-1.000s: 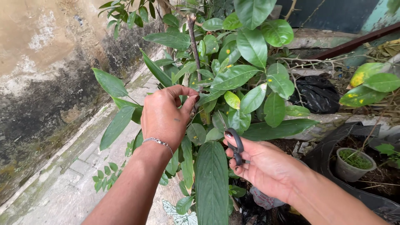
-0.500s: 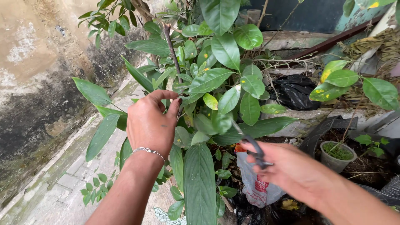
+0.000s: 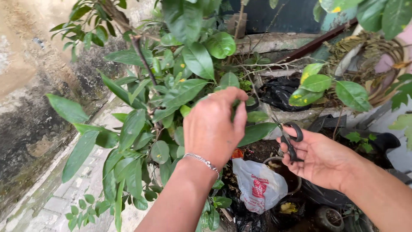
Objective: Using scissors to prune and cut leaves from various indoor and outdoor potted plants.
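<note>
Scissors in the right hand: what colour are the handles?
Black handles on the scissors, seen in the head view.

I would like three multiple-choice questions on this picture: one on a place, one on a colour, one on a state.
1. Where is the white plastic bag?
A. on the wall
B. below the hands, among the pots
C. in the left hand

2. What colour are the scissors?
A. black
B. red
C. yellow

3. What is the left hand doing?
A. lying flat on the ground
B. holding the scissors
C. reaching into the leaves

Answers:
1 B, it lies low between the two arms.
2 A, handles and blades are dark.
3 C, its fingers are among the foliage; the right hand holds the scissors.
</note>
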